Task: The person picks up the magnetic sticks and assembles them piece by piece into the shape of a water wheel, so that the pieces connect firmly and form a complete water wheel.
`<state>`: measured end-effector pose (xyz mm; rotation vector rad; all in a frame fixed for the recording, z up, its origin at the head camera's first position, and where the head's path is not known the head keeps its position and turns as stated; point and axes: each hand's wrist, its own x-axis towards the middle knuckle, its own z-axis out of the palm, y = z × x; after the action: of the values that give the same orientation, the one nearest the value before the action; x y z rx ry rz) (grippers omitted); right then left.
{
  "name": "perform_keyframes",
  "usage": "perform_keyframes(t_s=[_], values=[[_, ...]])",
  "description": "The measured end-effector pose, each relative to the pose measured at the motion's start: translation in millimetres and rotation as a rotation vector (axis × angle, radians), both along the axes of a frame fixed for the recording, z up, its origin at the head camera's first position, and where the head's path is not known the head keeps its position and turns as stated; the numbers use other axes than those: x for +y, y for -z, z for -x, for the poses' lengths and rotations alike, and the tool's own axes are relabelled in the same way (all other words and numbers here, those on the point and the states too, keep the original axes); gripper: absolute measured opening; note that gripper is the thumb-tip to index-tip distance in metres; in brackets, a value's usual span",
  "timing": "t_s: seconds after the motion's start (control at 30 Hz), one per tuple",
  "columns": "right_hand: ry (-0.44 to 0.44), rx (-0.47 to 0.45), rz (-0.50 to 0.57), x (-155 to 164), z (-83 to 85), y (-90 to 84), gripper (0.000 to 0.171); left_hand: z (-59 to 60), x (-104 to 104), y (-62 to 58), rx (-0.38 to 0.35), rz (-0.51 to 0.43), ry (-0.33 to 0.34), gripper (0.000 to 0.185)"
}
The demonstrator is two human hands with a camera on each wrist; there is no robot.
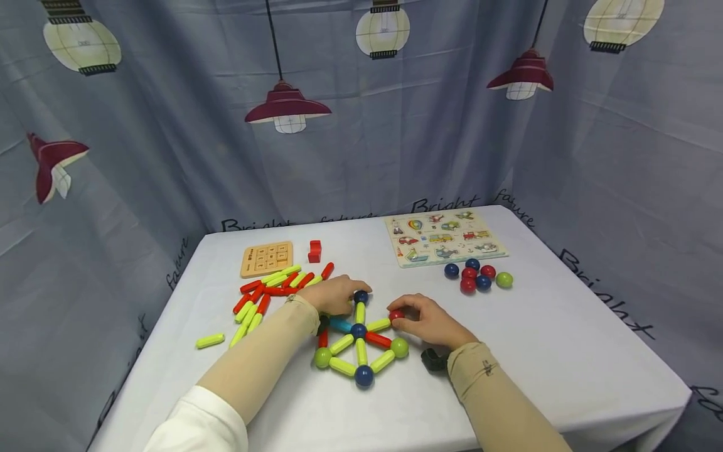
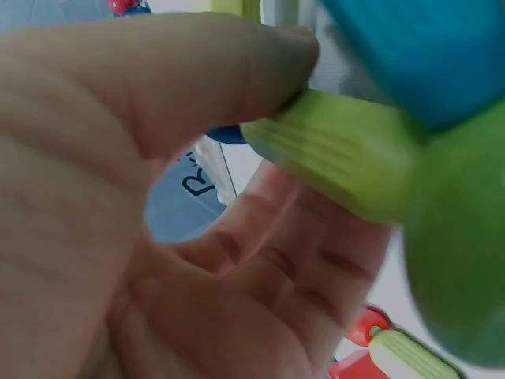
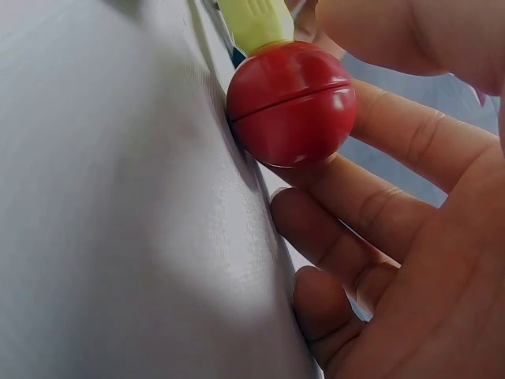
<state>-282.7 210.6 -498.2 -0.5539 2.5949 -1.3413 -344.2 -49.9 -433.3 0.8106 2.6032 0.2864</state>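
Note:
A flat wheel of magnetic sticks and balls lies on the table, centred on a dark blue ball [image 1: 358, 331]. My left hand [image 1: 333, 295] is at its far left side, with the index finger at another dark blue ball [image 1: 360, 297]. In the left wrist view, its thumb and fingers pinch a yellow-green stick [image 2: 339, 150] joined to a green ball [image 2: 461, 237]; a blue stick [image 2: 434, 55] passes above. My right hand [image 1: 426, 320] holds a red ball [image 3: 292, 104] between thumb and fingers. That ball touches the end of a yellow-green spoke [image 3: 256, 20].
Loose red and yellow-green sticks [image 1: 279, 291] lie to the left, with one stick [image 1: 210, 341] apart. Several loose balls [image 1: 469, 274] sit at right. Farther back are a wooden number board [image 1: 267, 259], a red block [image 1: 314, 252] and a picture puzzle board [image 1: 446, 237].

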Motion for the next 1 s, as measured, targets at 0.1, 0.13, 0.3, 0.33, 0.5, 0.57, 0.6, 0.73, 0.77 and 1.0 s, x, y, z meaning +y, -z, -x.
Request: perform_keyframes(t_s=[0.1, 0.13, 0.3, 0.33, 0.5, 0.57, 0.6, 0.73, 0.77, 1.0], values=[[0.01, -0.004, -0.015, -2.5, -0.3, -1.1, 0.027, -1.8, -6.6, 1.5, 0.023, -0.038, -0.038, 0.051], [0.018, -0.003, -0.021, -2.9, -0.2, -1.8, 0.027, -2.3, -8.9, 2.2, 0.031, -0.053, -0.045, 0.049], [0.064, -0.001, -0.035, -3.6, 0.1, -5.1, 0.04, -6.0, -18.4, 4.9, 0.054, -0.11, -0.072, 0.046], [0.072, 0.0, -0.035, -3.4, 0.0, -5.5, 0.046, -7.6, -20.3, 5.4, 0.058, -0.113, -0.086, 0.046], [0.088, 0.0, -0.028, -1.8, -1.6, -5.1, 0.061, -23.1, -30.7, 8.2, 0.084, -0.117, -0.229, 0.045], [0.077, 0.008, -0.019, -0.4, -1.7, -3.9, 0.053, -32.5, -35.1, 9.7, 0.082, -0.13, -0.292, 0.043], [0.071, 0.019, -0.022, 0.4, -1.6, -3.3, 0.046, -37.6, -37.2, 10.6, 0.069, -0.141, -0.322, 0.043], [0.062, 0.059, -0.028, 3.0, -0.8, -2.3, 0.025, -59.2, -45.8, 10.7, -0.008, -0.195, -0.4, 0.042], [0.061, 0.062, -0.031, 3.1, -0.7, -2.3, 0.022, -64.1, -48.1, 9.3, -0.025, -0.2, -0.411, 0.041], [0.06, 0.03, -0.026, -0.4, 0.3, 1.9, 0.019, -51.2, -73.4, 0.8, 0.229, -0.053, -0.431, 0.032]])
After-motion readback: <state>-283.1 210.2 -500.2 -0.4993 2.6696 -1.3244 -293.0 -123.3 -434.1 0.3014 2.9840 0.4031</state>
